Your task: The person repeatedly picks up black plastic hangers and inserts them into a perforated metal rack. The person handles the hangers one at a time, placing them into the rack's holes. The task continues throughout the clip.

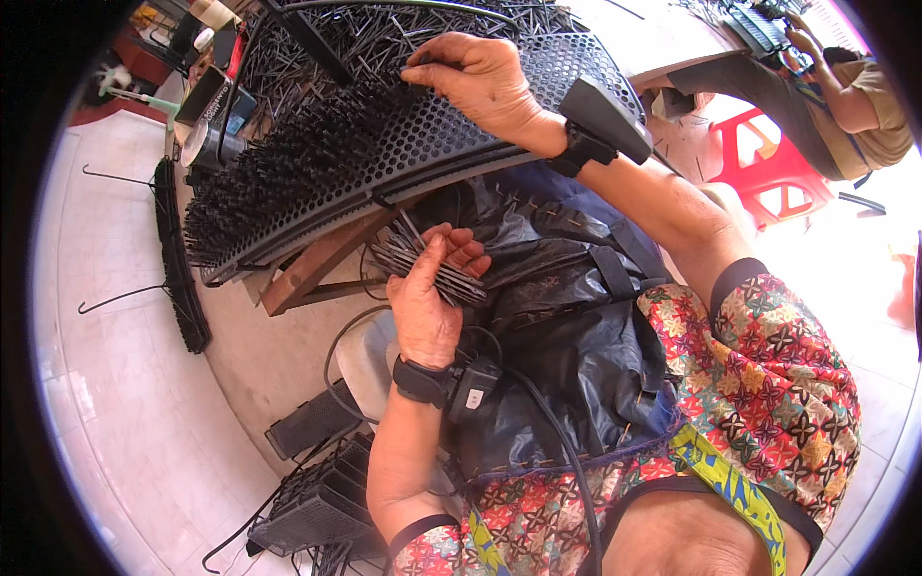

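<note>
My left hand (425,305) is closed around a bundle of thin dark strips (459,284), held just below the front edge of a curved black perforated panel (442,139). Over the panel, my right hand (488,88) pinches thumb and fingers together at the border of the filled rows. A thin black strip seems to be between its fingertips, mostly hidden. Dense upright black bristles (298,149) fill the panel's left part, while round holes show bare on the right. Each wrist wears a black strapped device.
Loose black strips (384,34) lie heaped behind the panel, which rests on a wooden frame (322,264). A long black brush with wire hooks (178,254) lies at left. Black crates (322,499) stand lower left. Another person (855,106) works near a red plastic stool (759,158).
</note>
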Demonstrator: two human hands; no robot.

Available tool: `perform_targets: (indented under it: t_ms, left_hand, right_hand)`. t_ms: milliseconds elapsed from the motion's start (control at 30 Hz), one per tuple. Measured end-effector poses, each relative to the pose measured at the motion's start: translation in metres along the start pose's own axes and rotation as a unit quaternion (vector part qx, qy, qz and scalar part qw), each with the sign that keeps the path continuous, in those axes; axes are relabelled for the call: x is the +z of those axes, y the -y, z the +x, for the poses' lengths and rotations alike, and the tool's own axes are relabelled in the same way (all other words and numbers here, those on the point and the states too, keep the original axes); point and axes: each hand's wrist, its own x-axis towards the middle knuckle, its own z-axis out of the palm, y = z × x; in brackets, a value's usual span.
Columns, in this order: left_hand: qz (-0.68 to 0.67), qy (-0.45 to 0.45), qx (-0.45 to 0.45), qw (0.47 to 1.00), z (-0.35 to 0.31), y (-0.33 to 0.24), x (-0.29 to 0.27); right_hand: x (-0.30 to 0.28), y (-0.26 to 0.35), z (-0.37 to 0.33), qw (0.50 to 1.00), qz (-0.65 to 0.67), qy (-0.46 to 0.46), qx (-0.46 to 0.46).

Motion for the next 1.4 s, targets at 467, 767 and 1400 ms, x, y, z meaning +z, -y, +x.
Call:
perform_targets:
  t_ms: [467,767,1400]
  left_hand:
    - [-0.006,0.015,-0.032,0.999,0.002,0.001,-0.007]
    - [0.011,0.020,-0.037,0.999,0.001,0.001,-0.005]
    - [0.031,0.085,-0.090,0.992,0.001,0.002,-0.007]
  right_hand:
    - [0.015,-0.003,0.013,0.990,0.003,0.093,-0.102]
    - [0.024,0.002,0.028,0.967,-0.180,0.126,-0.130]
    - [0.022,-0.008,0.029,0.947,-0.228,0.146,-0.171]
